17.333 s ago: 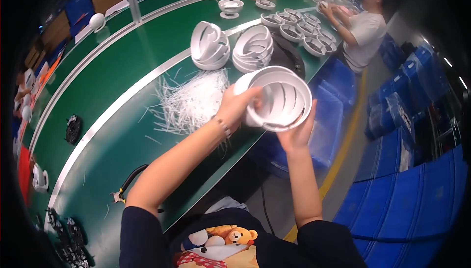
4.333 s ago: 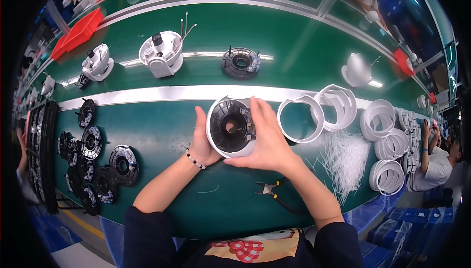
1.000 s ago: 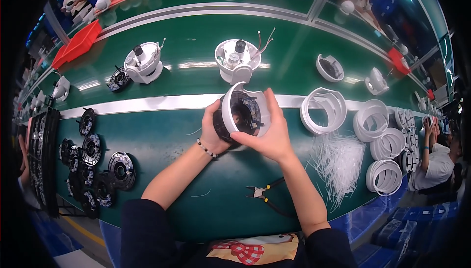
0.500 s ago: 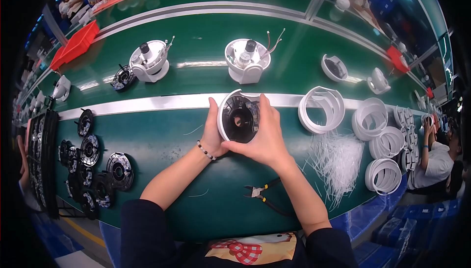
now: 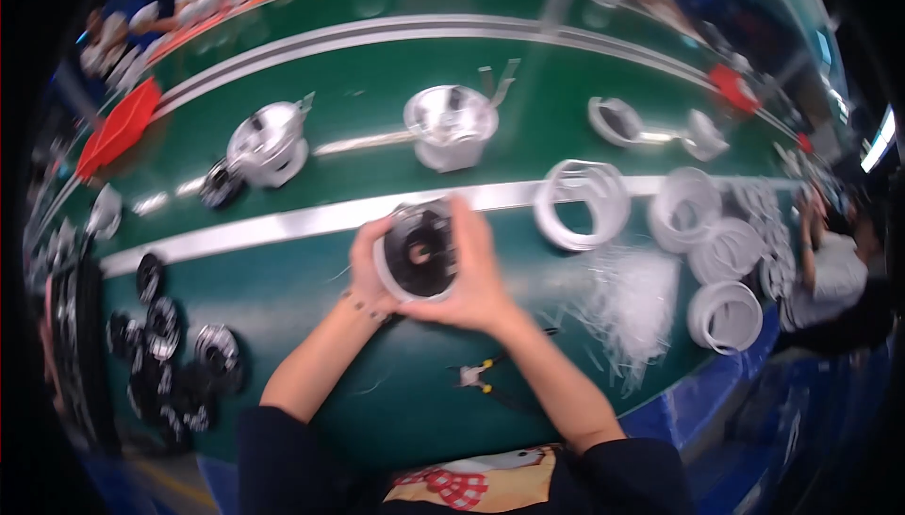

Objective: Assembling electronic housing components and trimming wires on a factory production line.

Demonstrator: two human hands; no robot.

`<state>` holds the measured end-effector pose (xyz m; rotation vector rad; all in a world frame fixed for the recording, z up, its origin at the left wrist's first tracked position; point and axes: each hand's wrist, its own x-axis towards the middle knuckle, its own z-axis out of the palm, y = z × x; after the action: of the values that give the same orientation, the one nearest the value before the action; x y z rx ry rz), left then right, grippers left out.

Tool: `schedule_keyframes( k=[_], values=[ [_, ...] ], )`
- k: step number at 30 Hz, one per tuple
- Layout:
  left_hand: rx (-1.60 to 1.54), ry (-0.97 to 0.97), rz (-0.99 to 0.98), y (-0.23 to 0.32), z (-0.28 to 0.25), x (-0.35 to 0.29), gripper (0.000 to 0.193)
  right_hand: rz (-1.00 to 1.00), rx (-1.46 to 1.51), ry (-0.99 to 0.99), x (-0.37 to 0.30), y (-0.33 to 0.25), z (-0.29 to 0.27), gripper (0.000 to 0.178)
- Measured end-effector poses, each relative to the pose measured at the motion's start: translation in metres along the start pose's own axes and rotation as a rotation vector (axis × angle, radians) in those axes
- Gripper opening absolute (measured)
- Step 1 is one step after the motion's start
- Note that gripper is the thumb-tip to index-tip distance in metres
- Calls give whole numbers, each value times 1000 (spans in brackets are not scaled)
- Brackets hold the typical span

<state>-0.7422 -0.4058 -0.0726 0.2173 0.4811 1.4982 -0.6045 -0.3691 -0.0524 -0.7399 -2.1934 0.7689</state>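
Observation:
Both my hands are wrapped round a white plastic ring (image 5: 383,270) with a black round part (image 5: 419,256) set in it, held just on my side of the pale rail. My left hand (image 5: 370,275) clasps its left side. Along the right side lie the fingers of my right hand (image 5: 479,275), and its thumb reaches under the near rim. A small hole shows in the middle of the black part. Motion blur hides the finer details. On the bench below, between my forearms, lies a pair of cutting pliers (image 5: 471,376) with yellow-and-black handles.
Several black round parts (image 5: 163,328) lie at the left. To the right are a heap of thin white strips (image 5: 636,312) and several white rings (image 5: 712,319). Beyond the rail (image 5: 283,226) stand white housings (image 5: 269,143) with wires and a red tray (image 5: 121,129). People sit farther off.
The whole scene has shifted left and tilted in the picture, which is now blurred. My hands still hold the ring and black part, whose top now looks more tilted toward me.

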Motion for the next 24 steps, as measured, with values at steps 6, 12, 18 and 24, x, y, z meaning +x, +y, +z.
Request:
schedule_keyframes(
  k=[6,12,18,24],
  values=[
    [103,-32,77,9,-10,12,49,32,152,98,-5,19,27,121],
    [45,365,415,83,-61,64,37,-21,-125,-441,-66,-33,-45,100],
    [319,394,451,127,-118,149,19,68,-498,-696,-132,-40,-75,95],
    [2134,597,832,138,-88,137,43,-130,-448,-357,-141,-5,-44,54]
  ],
)
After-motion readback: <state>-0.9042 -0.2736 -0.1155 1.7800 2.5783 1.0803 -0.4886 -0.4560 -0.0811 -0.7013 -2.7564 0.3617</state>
